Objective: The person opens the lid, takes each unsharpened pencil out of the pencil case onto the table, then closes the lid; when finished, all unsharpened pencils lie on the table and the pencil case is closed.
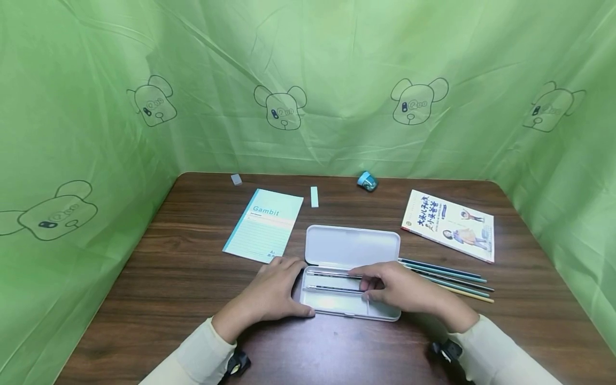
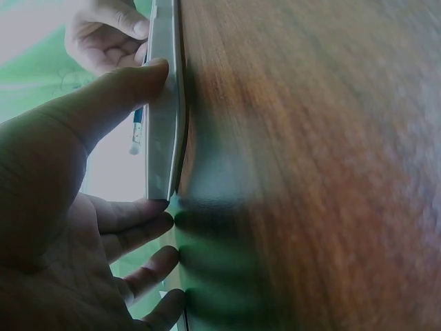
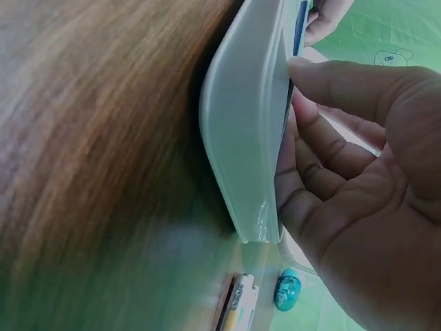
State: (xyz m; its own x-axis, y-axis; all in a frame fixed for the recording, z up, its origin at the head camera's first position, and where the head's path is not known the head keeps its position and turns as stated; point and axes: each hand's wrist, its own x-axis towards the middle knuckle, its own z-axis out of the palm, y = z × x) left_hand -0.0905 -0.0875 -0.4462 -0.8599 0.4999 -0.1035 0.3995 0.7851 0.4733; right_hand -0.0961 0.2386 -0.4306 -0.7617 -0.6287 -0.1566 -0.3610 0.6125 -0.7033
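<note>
A white pencil case (image 1: 332,303) lies on the table with its lid (image 1: 352,247) folded back. Inside are two dark-striped pencils, an upper pencil (image 1: 324,274) and a lower pencil (image 1: 332,290). My left hand (image 1: 271,289) holds the case's left end, thumb on the front wall and index finger at the corner, as the left wrist view shows. Over the case's right half, my right hand (image 1: 401,286) pinches the lower pencil near its right end with thumb and curled fingers. Its index finger extends near the upper pencil. The right hand covers the pencils' right ends.
Several loose pencils (image 1: 462,282) lie right of the case, partly behind the right hand. A Gambit notebook (image 1: 267,224) lies back left, a picture book (image 1: 452,224) back right. Along the back are a small eraser (image 1: 236,179), a pale strip (image 1: 314,197) and a blue sharpener (image 1: 368,181).
</note>
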